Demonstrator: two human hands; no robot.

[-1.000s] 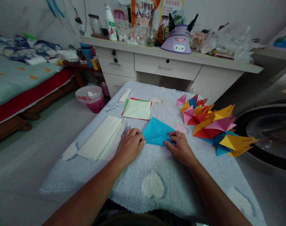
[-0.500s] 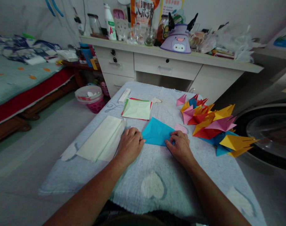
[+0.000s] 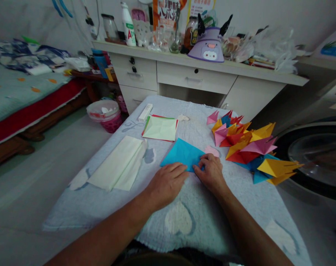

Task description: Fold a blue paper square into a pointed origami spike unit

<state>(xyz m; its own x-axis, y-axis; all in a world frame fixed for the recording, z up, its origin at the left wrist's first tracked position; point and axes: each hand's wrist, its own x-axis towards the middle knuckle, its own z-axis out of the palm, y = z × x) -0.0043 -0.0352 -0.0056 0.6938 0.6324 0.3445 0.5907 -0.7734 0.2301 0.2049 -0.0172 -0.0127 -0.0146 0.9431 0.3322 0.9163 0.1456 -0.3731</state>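
Observation:
A folded blue paper triangle lies on the towel-covered table in front of me. My left hand rests flat along its near edge, fingers stretched out and pressing on the paper. My right hand sits at the triangle's right corner, fingers curled and pinching down on the blue paper.
A pile of folded coloured paper shapes lies to the right. A stack of square sheets and a white tube are farther back. Folded white paper lies at the left. A cluttered white desk stands behind, a bed at the left.
My left hand has slid right along the near edge of the blue paper, from its left corner toward the middle, and flattened out. The right hand has stayed put.

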